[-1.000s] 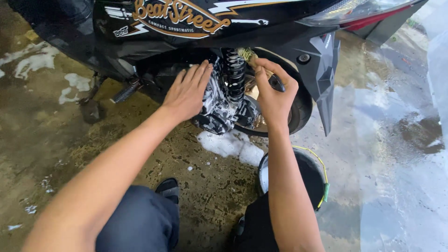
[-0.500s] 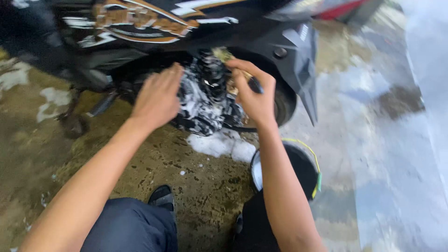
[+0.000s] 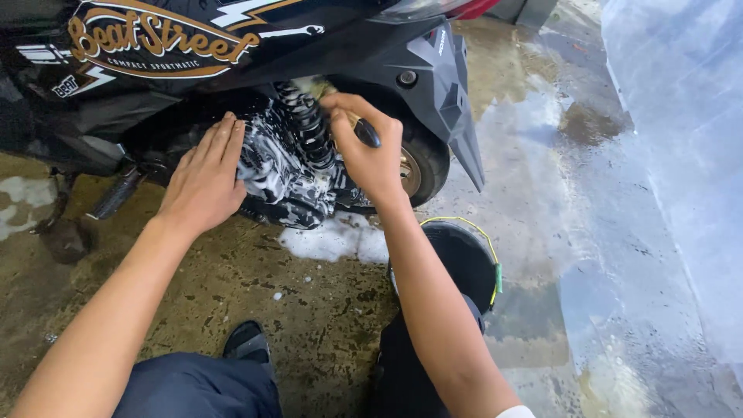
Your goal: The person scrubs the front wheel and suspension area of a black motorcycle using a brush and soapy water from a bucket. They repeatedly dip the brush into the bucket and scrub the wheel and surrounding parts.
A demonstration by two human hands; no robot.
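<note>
Where seen from the head camera, crouched beside a black scooter (image 3: 232, 70) with orange and white decals on its side panel:

Left hand (image 3: 205, 178): laid flat, palm down, fingers straight and close together, resting on the soapy engine casing (image 3: 279, 174) just left of the rear spring. Holding nothing.

Right hand (image 3: 371, 151): fingers curled and clamped round a dark-handled brush (image 3: 364, 131), thumb on the near side; pale bristle head (image 3: 317, 87) pressed at the top of the coiled black shock absorber (image 3: 309, 128), itself flecked with foam.

Rear wheel (image 3: 422, 166): black tyre, bronze hub, partly hidden behind the right wrist; grey angular mudguard (image 3: 453, 101) above and to its right.

White suds (image 3: 337, 240): pooled on the ground directly beneath the engine.

Round black bucket with yellow rim (image 3: 464, 259): standing on wet concrete (image 3: 580, 232), just right of the right forearm.

Dark blue trouser knees (image 3: 201, 383) and black sandal (image 3: 248, 340): at the lower edge, on mottled brown ground.
</note>
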